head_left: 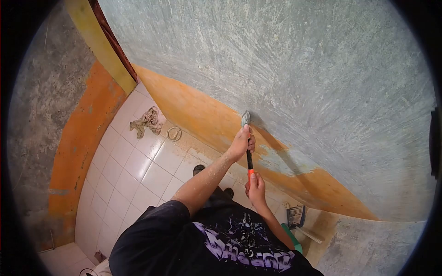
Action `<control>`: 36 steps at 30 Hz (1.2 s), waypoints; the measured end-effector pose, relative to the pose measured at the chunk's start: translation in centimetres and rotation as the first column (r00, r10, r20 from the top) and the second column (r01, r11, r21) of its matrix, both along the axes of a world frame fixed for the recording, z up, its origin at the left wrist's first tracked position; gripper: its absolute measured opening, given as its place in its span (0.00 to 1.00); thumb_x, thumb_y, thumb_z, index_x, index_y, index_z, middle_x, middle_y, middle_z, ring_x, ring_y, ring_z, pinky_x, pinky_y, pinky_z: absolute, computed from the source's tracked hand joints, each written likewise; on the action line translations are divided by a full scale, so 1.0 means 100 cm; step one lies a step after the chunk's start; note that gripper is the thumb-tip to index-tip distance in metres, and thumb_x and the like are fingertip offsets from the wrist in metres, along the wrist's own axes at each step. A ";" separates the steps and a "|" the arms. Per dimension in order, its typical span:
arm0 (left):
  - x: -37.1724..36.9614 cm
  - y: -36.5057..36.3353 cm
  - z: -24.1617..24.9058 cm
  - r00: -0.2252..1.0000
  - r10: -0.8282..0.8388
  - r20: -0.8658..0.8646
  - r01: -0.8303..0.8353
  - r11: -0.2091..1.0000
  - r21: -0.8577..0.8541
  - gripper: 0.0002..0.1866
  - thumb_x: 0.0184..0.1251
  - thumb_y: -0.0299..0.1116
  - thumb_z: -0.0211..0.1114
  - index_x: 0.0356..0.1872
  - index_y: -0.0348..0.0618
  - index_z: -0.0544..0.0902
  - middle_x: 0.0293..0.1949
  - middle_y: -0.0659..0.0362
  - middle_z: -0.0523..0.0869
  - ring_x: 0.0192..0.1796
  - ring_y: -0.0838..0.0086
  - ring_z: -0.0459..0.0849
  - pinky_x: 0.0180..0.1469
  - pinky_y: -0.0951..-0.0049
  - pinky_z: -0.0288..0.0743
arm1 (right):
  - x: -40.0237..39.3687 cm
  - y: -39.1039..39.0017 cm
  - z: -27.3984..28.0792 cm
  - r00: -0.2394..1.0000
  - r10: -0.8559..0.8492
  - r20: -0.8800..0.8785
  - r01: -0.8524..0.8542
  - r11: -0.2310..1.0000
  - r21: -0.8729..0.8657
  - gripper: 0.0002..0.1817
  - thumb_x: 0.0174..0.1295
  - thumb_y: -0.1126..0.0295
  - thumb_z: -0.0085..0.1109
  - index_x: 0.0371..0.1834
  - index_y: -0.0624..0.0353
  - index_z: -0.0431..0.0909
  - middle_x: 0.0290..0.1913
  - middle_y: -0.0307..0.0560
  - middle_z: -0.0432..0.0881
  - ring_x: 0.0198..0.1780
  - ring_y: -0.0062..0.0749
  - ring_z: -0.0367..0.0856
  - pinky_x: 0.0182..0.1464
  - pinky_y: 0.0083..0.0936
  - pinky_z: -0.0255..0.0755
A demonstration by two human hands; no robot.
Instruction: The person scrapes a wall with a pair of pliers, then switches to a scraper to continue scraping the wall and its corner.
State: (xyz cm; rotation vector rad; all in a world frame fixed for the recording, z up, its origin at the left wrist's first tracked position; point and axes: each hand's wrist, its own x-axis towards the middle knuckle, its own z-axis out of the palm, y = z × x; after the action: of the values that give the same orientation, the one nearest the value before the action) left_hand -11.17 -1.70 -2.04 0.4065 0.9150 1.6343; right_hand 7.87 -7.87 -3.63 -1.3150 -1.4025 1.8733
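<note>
Both my hands grip one long-handled scraper. It has a black shaft, an orange-red grip and a grey head that meets the wall near the edge between grey bare surface and orange paint. Nearer the head, my left hand is closed around the upper shaft. Below it, my right hand is wrapped around the orange-red grip at the lower end. Pale dust specks my left forearm. The scraper's shadow falls on the wall to the right.
A crumpled cloth and a ring-shaped item lie on the tiled floor. Debris lines the wall's foot. At lower right are a blue basket-like item and a white-handled tool. Another orange-banded wall stands left.
</note>
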 end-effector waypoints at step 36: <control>-0.044 -0.009 0.010 0.989 -0.119 0.085 0.117 0.993 0.030 0.21 0.80 0.57 0.39 0.43 0.49 0.63 0.23 0.61 0.67 0.25 0.74 0.69 0.33 0.67 0.73 | -0.032 -0.006 0.015 0.996 -0.083 0.025 0.084 0.997 -0.001 0.17 0.74 0.55 0.51 0.41 0.59 0.76 0.21 0.32 0.67 0.17 0.15 0.65 0.17 0.16 0.59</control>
State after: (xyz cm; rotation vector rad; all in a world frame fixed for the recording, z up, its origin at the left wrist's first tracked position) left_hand -15.58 -2.65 -1.08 0.3969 0.7920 1.5447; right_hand 4.65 -8.45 -2.17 -1.3813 -1.3375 1.8097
